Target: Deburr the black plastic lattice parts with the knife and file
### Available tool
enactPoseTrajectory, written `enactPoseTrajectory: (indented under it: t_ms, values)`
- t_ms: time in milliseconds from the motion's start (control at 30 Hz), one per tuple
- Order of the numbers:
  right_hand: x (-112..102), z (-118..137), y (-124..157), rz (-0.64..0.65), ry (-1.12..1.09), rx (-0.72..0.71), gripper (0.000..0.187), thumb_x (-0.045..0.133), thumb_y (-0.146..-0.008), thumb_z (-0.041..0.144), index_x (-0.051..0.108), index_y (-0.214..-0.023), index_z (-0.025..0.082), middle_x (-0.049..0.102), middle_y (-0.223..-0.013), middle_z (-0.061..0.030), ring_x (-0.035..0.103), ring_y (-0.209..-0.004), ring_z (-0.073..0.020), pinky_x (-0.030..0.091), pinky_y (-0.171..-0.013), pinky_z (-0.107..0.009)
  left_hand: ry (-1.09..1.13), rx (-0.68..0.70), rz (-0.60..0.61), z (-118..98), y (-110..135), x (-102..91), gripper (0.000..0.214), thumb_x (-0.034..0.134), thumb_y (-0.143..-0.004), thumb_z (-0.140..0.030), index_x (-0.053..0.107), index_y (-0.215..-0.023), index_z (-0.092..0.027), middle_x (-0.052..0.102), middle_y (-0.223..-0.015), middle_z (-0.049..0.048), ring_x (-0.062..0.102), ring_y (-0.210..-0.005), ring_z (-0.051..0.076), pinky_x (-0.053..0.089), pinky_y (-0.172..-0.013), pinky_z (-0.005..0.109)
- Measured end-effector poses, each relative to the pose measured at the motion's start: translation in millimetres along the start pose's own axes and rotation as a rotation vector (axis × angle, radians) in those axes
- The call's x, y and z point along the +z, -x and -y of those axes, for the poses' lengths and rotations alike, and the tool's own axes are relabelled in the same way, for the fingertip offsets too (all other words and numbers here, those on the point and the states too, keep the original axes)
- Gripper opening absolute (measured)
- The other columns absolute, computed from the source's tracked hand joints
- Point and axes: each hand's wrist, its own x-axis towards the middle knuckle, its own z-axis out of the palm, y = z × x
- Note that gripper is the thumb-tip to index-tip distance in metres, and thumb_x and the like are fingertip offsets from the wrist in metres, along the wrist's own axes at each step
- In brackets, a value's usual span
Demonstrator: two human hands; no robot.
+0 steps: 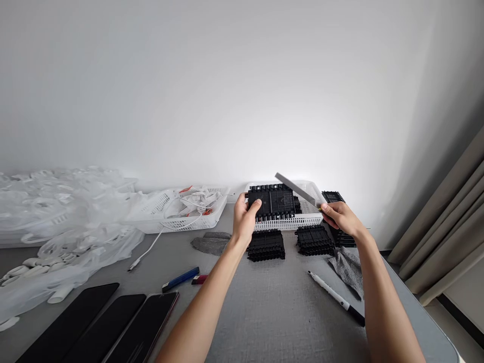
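My left hand (245, 218) grips the left edge of a flat black plastic tray (273, 200), held above a white mesh basket (302, 221) at the back of the grey table. My right hand (339, 217) is closed on the lower end of a thin grey flat strip (297, 190) that slants up to the left over the black tray. Two stacks of black trays (266, 245) (313, 240) sit on the table just in front of the basket, between my hands. A further black stack (333, 197) stands behind my right hand.
A second white basket (181, 217) with white cables stands left, beside a heap of clear plastic bags (56, 222). Three dark phones (113, 322) lie front left. A blue pen-like item (180, 279), a white marker (335, 297) and grey cloths (348, 267) (209, 244) lie on the table. A curtain (446, 227) hangs right.
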Motion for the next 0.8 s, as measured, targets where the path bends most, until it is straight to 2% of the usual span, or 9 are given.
enactPoseTrajectory:
  t_ms: [133, 267, 467, 567, 800]
  values:
    - [-0.9, -1.2, -0.1, 0.025, -0.073, -0.006, 0.065, 0.036, -0.092, 0.074, 0.043, -0.053, 0.022, 0.041, -0.042, 0.002, 0.036, -0.043, -0.0117, 0.032, -0.049, -0.028, -0.009, -0.012, -0.017, -1.0, -1.0, 0.9, 0.029, 0.071, -0.072, -0.037, 0.061, -0.094, -0.02, 0.069, -0.089, 0.0028, 0.064, -0.084, 0.02, 0.049, -0.081, 0.03]
    - [4.8, 3.2, -2.3, 0.043, -0.083, -0.041, 0.065, 0.039, -0.091, 0.074, 0.043, -0.055, 0.021, 0.043, -0.044, 0.0019, 0.034, -0.044, -0.0107, 0.029, -0.049, -0.028, 0.012, -0.042, -0.005, -5.0, 0.4, 2.5, 0.029, 0.071, -0.072, -0.036, 0.063, -0.095, -0.021, 0.07, -0.092, 0.0031, 0.065, -0.085, 0.02, 0.049, -0.082, 0.031]
    - [6.0, -12.8, -6.7, 0.028, -0.122, -0.015, 0.065, 0.038, -0.092, 0.074, 0.047, -0.055, 0.021, 0.043, -0.042, 0.0014, 0.037, -0.043, -0.0121, 0.031, -0.049, -0.028, 0.066, -0.067, -0.017, -7.7, -1.5, 1.2, 0.028, 0.072, -0.069, -0.031, 0.062, -0.093, -0.02, 0.071, -0.091, 0.0034, 0.065, -0.087, 0.02, 0.048, -0.085, 0.032]
    - [8.3, -11.7, -7.7, 0.045, -0.142, -0.051, 0.066, 0.035, -0.092, 0.074, 0.047, -0.054, 0.021, 0.045, -0.043, 0.0005, 0.038, -0.044, -0.0121, 0.032, -0.049, -0.028, 0.036, -0.075, -0.006, -5.6, -1.4, 0.8, 0.029, 0.071, -0.07, -0.032, 0.062, -0.095, -0.02, 0.071, -0.091, 0.0031, 0.065, -0.086, 0.02, 0.048, -0.082, 0.032]
    - [13.9, 0.6, -8.2, 0.017, 0.019, -0.058, 0.063, 0.041, -0.09, 0.074, 0.043, -0.056, 0.021, 0.043, -0.049, 0.0022, 0.035, -0.047, -0.0113, 0.028, -0.051, -0.028, -0.033, -0.048, 0.004, -2.7, -0.7, -0.4, 0.029, 0.07, -0.073, -0.035, 0.062, -0.096, -0.021, 0.07, -0.087, 0.0026, 0.064, -0.08, 0.019, 0.049, -0.076, 0.03]
